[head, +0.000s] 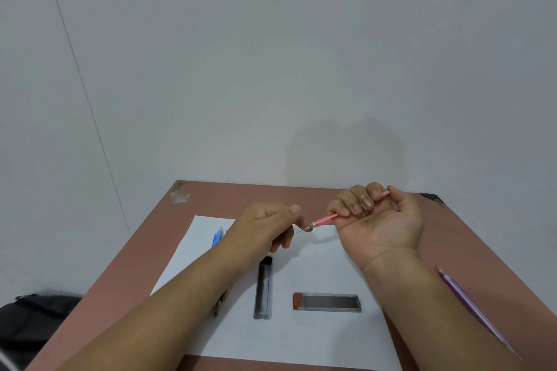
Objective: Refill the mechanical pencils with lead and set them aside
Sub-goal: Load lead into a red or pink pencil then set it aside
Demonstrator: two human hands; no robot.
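Note:
My right hand (376,217) is palm up with its fingers curled round a pink mechanical pencil (324,219), whose tip points left and down. A thin lead sticks out of that tip. My left hand (268,227) pinches at the tip and the lead. A blue pencil (217,237) lies on the white paper, mostly hidden under my left forearm. A purple pencil (470,304) lies on the table to the right of my right forearm. Two lead cases rest on the paper: a black-capped one (263,288) lying lengthwise and a red-capped one (327,302) lying crosswise.
The white paper sheet (316,337) covers the middle of a reddish-brown table (138,256) set against a pale wall. A black bag (33,325) sits beyond the table's left edge.

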